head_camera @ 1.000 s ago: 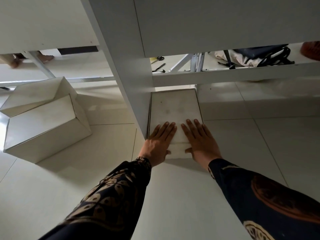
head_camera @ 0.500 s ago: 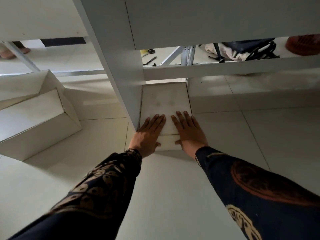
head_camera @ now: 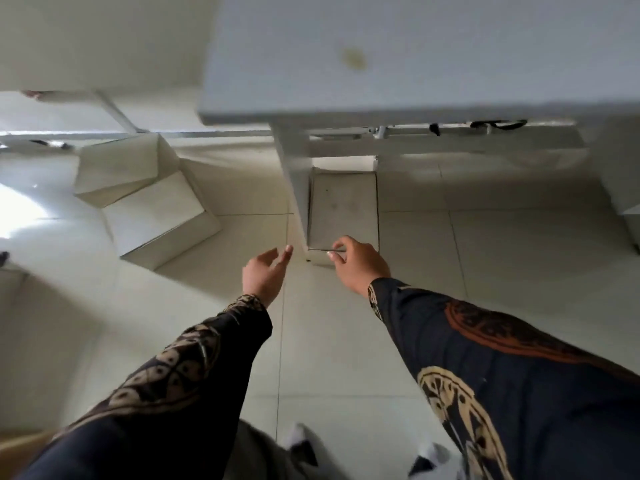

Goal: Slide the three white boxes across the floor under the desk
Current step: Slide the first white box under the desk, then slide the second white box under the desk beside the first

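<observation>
A flat white box (head_camera: 341, 206) lies on the tiled floor under the white desk (head_camera: 415, 57), tight against the right side of the desk's upright panel (head_camera: 292, 174). Over the box's near edge hovers my right hand (head_camera: 360, 263), fingers loosely curled and empty. My left hand (head_camera: 265, 273) is lifted off the box, open, just left of the panel's foot. Two more white boxes sit to the left: a near one (head_camera: 161, 220) turned at an angle and a farther one (head_camera: 119, 168) behind and touching it.
Pale floor tiles (head_camera: 485, 271) stretch to the right of the flat box. A metal desk frame bar (head_camera: 138, 134) runs across the back left. Dark cables (head_camera: 498, 125) show behind the desk's rear rail. My feet (head_camera: 301, 441) are at the bottom edge.
Both hands have lifted off the flat box and pulled back. The view has risen and tilted, so the desk top now fills the upper frame. The box sits farther under the desk.
</observation>
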